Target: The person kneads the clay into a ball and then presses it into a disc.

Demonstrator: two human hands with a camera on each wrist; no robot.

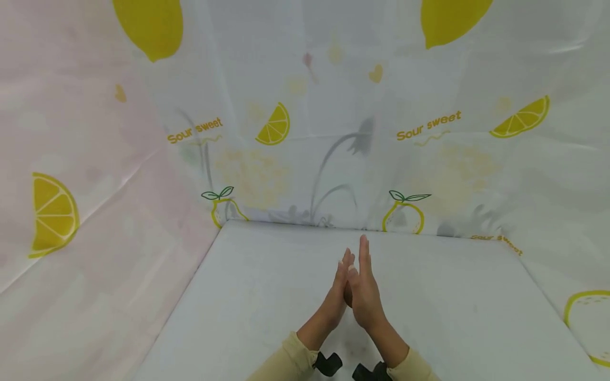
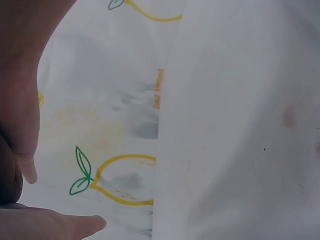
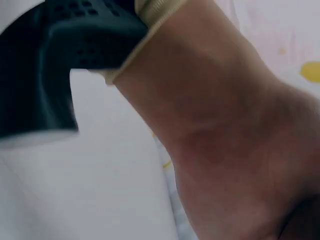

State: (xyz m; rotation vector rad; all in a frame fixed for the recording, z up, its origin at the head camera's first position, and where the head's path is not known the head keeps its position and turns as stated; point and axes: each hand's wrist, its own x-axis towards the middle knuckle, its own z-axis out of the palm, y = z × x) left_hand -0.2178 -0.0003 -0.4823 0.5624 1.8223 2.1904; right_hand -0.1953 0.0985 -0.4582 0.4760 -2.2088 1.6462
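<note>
Above the white tabletop, in the head view, my left hand (image 1: 333,299) and right hand (image 1: 368,299) face each other palm to palm, fingers pointing up and away. Their fingers look straight. Between the palms sits a dark brown, rounded object (image 1: 348,295), touched from both sides; most of it is covered and its kind cannot be made out. A slice of the dark object (image 2: 9,175) shows at the left wrist view's left edge, with fingertips around it. At the right wrist view's lower right corner, the dark object (image 3: 303,222) appears beside a bare wrist.
The white tabletop (image 1: 267,280) spreads beneath both hands. Lemon-printed sheeting (image 1: 314,169) hangs behind it and along both sides. Black devices (image 1: 328,364) are worn at the wrists, close together below the hands, next to the pale yellow sleeves (image 1: 290,357).
</note>
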